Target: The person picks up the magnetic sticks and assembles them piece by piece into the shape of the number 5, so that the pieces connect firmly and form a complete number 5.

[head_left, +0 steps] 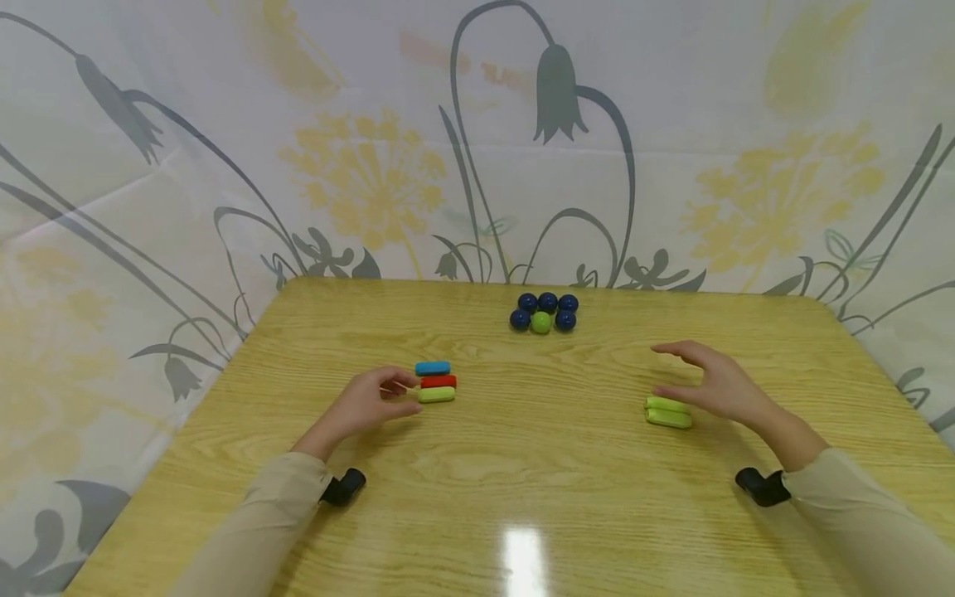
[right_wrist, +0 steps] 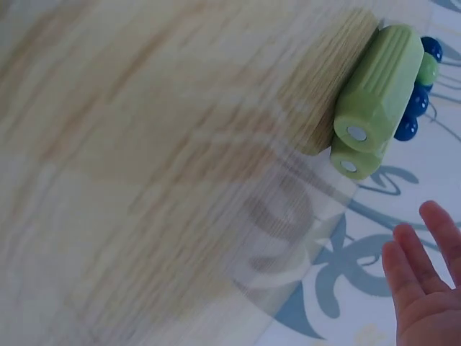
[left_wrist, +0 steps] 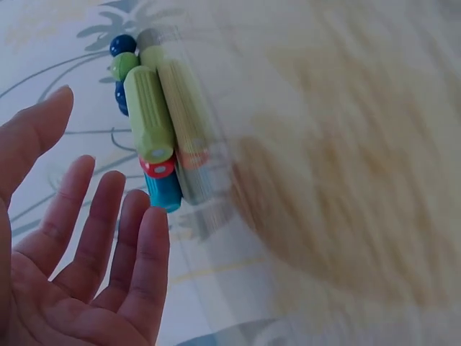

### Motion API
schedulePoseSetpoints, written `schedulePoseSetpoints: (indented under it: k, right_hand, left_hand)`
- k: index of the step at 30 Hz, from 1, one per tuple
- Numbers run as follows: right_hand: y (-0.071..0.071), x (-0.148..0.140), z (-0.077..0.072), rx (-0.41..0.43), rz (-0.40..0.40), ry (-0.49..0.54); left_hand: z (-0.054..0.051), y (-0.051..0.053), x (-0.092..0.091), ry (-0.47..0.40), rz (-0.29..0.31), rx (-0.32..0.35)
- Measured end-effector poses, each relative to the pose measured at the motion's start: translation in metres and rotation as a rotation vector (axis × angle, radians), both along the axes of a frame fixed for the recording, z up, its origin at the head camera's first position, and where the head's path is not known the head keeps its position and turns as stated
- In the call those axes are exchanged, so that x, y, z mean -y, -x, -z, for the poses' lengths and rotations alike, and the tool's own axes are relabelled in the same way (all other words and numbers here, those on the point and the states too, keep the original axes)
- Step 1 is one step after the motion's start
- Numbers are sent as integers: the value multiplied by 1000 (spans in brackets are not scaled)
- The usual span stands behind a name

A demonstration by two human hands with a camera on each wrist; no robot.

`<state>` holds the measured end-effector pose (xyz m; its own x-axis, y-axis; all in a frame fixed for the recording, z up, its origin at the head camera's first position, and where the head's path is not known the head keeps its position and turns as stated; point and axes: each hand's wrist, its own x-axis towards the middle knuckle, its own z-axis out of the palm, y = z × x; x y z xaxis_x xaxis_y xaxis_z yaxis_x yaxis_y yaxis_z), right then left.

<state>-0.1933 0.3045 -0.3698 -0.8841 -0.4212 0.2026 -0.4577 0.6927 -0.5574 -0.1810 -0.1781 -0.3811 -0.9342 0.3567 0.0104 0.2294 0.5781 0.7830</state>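
My left hand (head_left: 367,402), fingers parted and loosely bent, is just left of three short rods lying side by side: a blue rod (head_left: 433,367), a red rod (head_left: 438,381) and a yellow-green rod (head_left: 436,395). In the left wrist view its fingertips stand apart from the ridged rods. Over on the right, my right hand (head_left: 719,383) hovers with thumb and fingers spread, beside two yellow-green rods (head_left: 668,413) that touch each other. Pale round discs show on their ends in the right wrist view, where the right fingers (right_wrist: 407,277) hold nothing.
Toward the back of the wooden table (head_left: 477,481) sits a cluster of several dark blue balls (head_left: 548,302) with one green ball (head_left: 540,322). A flower-patterned cloth (head_left: 477,166) hangs behind the table and along its left side.
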Motion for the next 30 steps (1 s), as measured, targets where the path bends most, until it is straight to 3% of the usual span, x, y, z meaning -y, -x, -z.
schedulePoseSetpoints:
  k: [6,11,23,30]
  right_hand:
    - [4,7,-2,34,-6,-7]
    - [9,14,-2,57,-27,6]
    - [23,28,-1,45,-61,5]
    - [28,40,-2,41,-84,20]
  left_hand:
    - [1,5,-10,-5,0,58]
    - [2,10,-16,44,-9,73]
    - [2,16,-23,102,-4,49]
    - [1,14,-29,147,11,18]
